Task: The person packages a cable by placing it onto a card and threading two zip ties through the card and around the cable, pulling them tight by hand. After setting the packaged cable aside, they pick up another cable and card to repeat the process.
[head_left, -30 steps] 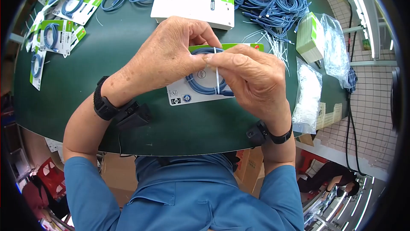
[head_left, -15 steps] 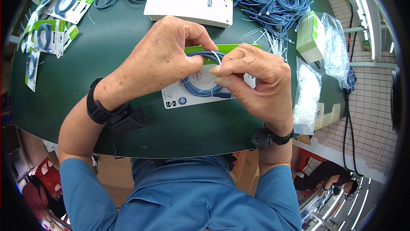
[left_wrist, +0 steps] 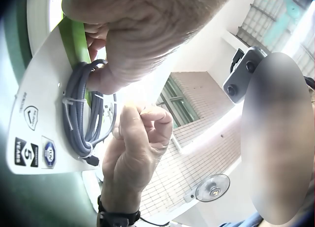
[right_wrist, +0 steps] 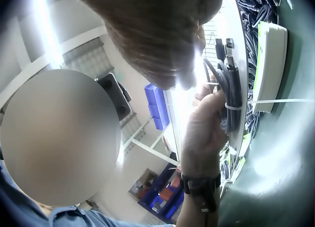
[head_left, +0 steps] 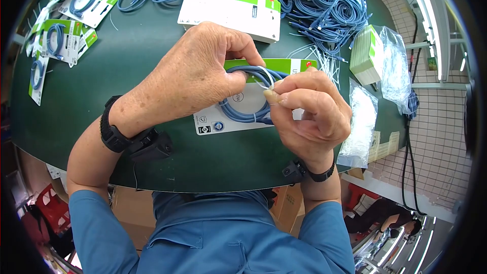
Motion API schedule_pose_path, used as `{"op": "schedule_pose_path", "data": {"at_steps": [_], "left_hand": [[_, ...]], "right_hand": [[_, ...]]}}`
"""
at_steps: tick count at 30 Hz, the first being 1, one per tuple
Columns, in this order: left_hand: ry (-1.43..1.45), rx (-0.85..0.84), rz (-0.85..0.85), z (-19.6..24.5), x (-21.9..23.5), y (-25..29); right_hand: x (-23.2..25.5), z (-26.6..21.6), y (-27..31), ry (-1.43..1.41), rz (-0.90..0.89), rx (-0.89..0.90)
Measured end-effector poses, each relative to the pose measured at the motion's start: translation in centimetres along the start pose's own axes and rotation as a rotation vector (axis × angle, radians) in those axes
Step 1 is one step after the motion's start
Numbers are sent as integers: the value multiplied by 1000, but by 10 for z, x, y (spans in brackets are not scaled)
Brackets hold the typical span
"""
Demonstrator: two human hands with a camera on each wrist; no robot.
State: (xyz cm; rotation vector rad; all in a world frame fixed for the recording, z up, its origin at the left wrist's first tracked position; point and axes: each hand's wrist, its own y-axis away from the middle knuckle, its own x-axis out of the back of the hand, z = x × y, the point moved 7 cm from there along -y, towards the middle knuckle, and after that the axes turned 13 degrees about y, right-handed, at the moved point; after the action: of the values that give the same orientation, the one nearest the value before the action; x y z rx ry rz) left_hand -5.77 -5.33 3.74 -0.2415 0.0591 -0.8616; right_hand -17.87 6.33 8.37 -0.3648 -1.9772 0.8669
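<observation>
The coiled blue cable (head_left: 248,102) lay on its backing card (head_left: 218,117), between both hands. The left hand (head_left: 195,74) gripped the coil's top against the card; the right hand (head_left: 309,109) pinched a thin white tie (head_left: 265,84) (looped over the cable). Since a second ago, the right hand had pulled back rightward, curling tighter.

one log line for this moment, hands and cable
left hand: holds coiled blue cable on backing card | right hand: pinches white tie at coil | surface: green table
</observation>
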Motion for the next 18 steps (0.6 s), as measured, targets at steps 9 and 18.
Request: {"op": "schedule_pose_path", "data": {"at_steps": [9, 18], "left_hand": [[-1, 33, -2, 4, 2, 0], [-45, 106, -39, 1, 1, 1]], "right_hand": [[-2, 3, 1, 32, -21, -6], [-4, 6, 0, 37, -2, 48]]}}
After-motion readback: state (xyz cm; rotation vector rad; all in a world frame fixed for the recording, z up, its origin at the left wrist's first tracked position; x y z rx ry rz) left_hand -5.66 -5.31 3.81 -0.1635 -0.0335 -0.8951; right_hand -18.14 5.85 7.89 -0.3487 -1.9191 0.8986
